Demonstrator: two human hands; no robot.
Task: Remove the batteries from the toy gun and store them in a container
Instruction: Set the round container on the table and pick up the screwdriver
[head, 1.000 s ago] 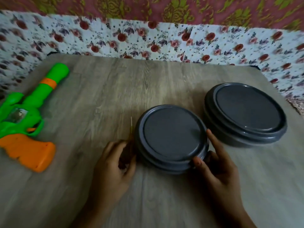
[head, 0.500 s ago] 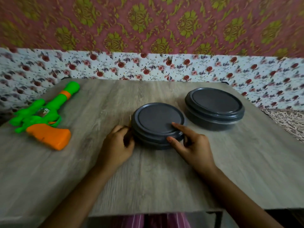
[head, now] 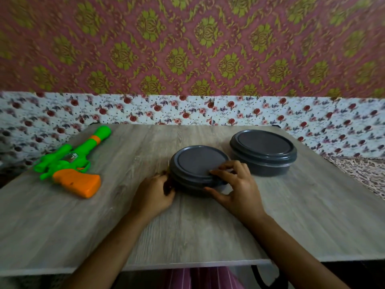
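Note:
A green and orange toy gun [head: 73,165] lies on the left of the wooden table [head: 187,230], away from both hands. A round dark grey container with its lid on [head: 198,163] sits in the middle. My right hand [head: 235,184] grips its near right edge, fingers curled over the lid rim and thumb low on the side. My left hand [head: 153,193] rests against the container's left side, curled round a small dark-handled tool [head: 166,186] that is mostly hidden. No batteries are visible.
A second, larger dark grey lidded container [head: 263,152] stands behind and to the right, close to the first. Floral cloth [head: 187,109] hangs behind the table's far edge. The near table edge runs just above my lap.
The view has tilted up and pulled back. My right hand's fingers have curled over the lid's rim, with the thumb lower on the side. My left hand has stayed beside the container.

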